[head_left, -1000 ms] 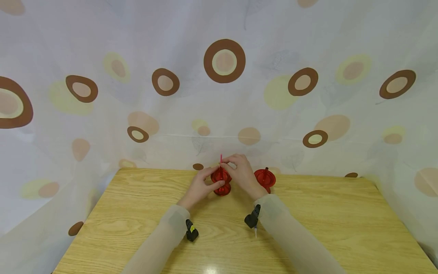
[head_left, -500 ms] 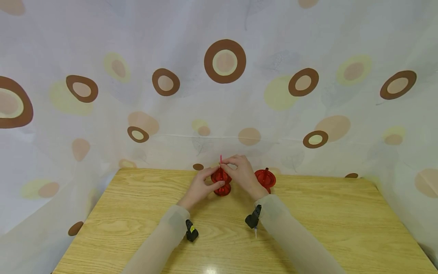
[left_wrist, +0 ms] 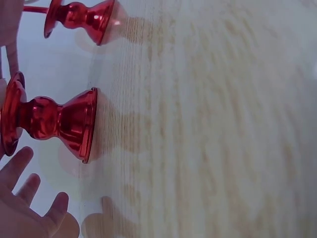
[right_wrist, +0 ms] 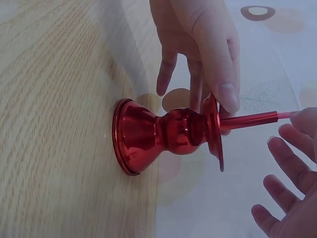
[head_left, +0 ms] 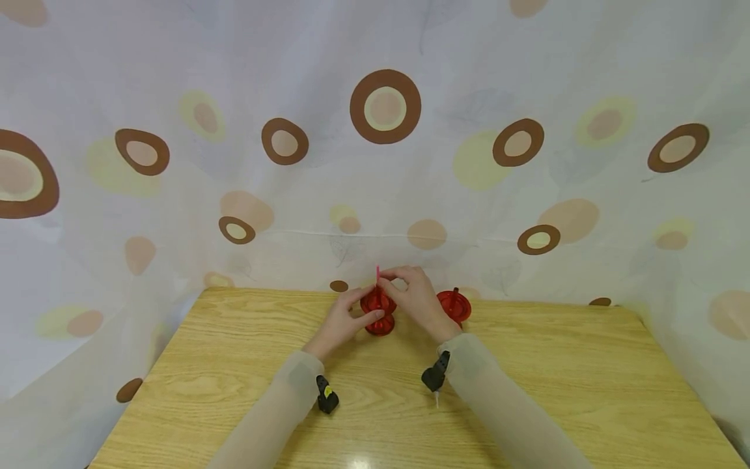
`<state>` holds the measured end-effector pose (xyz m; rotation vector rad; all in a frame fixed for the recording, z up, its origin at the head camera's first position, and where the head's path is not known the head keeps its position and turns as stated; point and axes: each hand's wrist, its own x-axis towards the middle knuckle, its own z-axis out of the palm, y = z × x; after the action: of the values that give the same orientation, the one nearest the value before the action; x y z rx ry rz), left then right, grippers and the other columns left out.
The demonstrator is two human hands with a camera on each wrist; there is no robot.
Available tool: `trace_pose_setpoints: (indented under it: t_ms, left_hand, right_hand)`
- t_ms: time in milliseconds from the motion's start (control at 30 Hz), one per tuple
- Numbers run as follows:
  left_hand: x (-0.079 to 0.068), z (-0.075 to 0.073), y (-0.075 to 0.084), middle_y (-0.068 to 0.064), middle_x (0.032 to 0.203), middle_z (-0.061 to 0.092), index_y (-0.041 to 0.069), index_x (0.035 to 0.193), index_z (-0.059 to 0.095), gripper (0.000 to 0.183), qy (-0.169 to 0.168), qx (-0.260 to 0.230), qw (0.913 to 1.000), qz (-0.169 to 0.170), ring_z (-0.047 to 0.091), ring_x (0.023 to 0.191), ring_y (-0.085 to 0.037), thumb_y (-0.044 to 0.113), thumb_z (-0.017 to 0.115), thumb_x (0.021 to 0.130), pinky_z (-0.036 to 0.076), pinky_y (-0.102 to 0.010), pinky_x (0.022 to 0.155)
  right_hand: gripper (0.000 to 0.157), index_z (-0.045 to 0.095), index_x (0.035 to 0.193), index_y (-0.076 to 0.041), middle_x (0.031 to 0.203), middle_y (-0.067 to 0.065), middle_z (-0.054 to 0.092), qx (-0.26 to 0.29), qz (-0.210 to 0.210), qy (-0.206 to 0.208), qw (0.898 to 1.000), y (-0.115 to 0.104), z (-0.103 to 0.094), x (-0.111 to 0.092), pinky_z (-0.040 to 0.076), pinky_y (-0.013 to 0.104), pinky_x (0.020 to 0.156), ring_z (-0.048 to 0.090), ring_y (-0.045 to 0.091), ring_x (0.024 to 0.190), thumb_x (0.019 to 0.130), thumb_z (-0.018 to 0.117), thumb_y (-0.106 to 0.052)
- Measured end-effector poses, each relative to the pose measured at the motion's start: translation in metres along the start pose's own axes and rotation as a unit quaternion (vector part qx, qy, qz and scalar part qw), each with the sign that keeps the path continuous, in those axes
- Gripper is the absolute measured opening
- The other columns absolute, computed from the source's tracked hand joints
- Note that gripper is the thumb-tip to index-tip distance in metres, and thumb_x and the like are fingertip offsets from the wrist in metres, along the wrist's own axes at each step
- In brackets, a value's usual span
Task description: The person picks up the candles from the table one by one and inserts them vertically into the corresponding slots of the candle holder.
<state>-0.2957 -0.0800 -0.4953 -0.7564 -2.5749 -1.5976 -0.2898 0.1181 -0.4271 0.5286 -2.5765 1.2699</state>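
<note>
A shiny red candlestick (head_left: 381,325), with a waisted base, a wide drip plate (right_wrist: 215,134) and a slim red tube (right_wrist: 250,120) on top, stands upright near the table's back edge. My left hand (head_left: 342,324) holds its drip plate from the left, thumb on top of the rim; in the left wrist view, other fingers (left_wrist: 29,188) spread away from it. From the right, my right hand (head_left: 415,301) pinches a thin pink stick (head_left: 377,270) between thumb and forefinger, directly above the tube. The stick's lower end meets the tube's mouth in the right wrist view.
A second red candlestick (head_left: 453,305), also with a tube, stands just right of my right hand, partly hidden behind the wrist. Behind the wooden table (head_left: 556,378) hangs a patterned white curtain (head_left: 375,189), close to both candlesticks.
</note>
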Motion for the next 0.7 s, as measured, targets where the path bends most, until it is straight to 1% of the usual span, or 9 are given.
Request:
trace_pose_setpoints:
  t_ms: [133,267,467,533,700]
  left_hand:
    - [-0.002,-0.001,0.0,-0.008,0.147,0.06,0.013,0.154,0.052,0.063,0.0,-0.011,0.9998,-0.015,0.051,0.139,-0.029,0.026,0.076,0.098,0.042,-0.057,0.113]
    - [-0.006,-0.003,0.003,-0.007,0.154,0.054,0.015,0.155,0.051,0.065,0.003,-0.017,0.9992,-0.036,0.045,0.145,-0.03,0.027,0.077,0.097,0.043,-0.058,0.112]
    - [-0.011,-0.006,0.011,-0.009,0.157,0.05,0.008,0.154,0.051,0.064,0.012,-0.038,0.9988,-0.031,0.041,0.148,-0.032,0.024,0.076,0.097,0.041,-0.06,0.114]
    - [-0.012,-0.008,0.013,-0.011,0.157,0.05,0.006,0.154,0.05,0.064,0.013,-0.038,0.9987,-0.03,0.04,0.148,-0.034,0.025,0.076,0.098,0.041,-0.061,0.114]
    - [-0.015,-0.01,0.018,-0.013,0.157,0.049,0.005,0.153,0.051,0.065,0.021,-0.032,0.9987,-0.035,0.041,0.147,-0.035,0.027,0.076,0.097,0.04,-0.062,0.114]
  right_hand:
    - [0.024,0.078,0.119,-0.005,0.116,0.011,0.076,0.0,0.001,0.001,1.0,-0.002,-0.005,-0.003,0.047,0.055,0.106,0.06,0.034,0.117,0.103,0.067,-0.019]
    - [0.024,0.077,0.121,-0.006,0.118,0.009,0.075,0.001,-0.003,-0.002,1.0,-0.003,-0.013,-0.008,0.045,0.057,0.108,0.059,0.033,0.121,0.104,0.066,-0.02]
    - [0.022,0.077,0.12,-0.01,0.118,0.007,0.074,-0.013,-0.016,-0.002,1.0,-0.009,-0.027,-0.018,0.043,0.058,0.11,0.058,0.033,0.123,0.105,0.066,-0.022]
    - [0.022,0.077,0.12,-0.009,0.118,0.008,0.074,-0.019,-0.02,-0.001,1.0,-0.009,-0.031,-0.021,0.043,0.057,0.11,0.059,0.033,0.123,0.105,0.066,-0.021]
    - [0.021,0.077,0.119,-0.009,0.117,0.008,0.075,-0.029,-0.032,0.007,0.999,-0.009,-0.038,-0.026,0.045,0.056,0.107,0.06,0.033,0.119,0.104,0.067,-0.02]
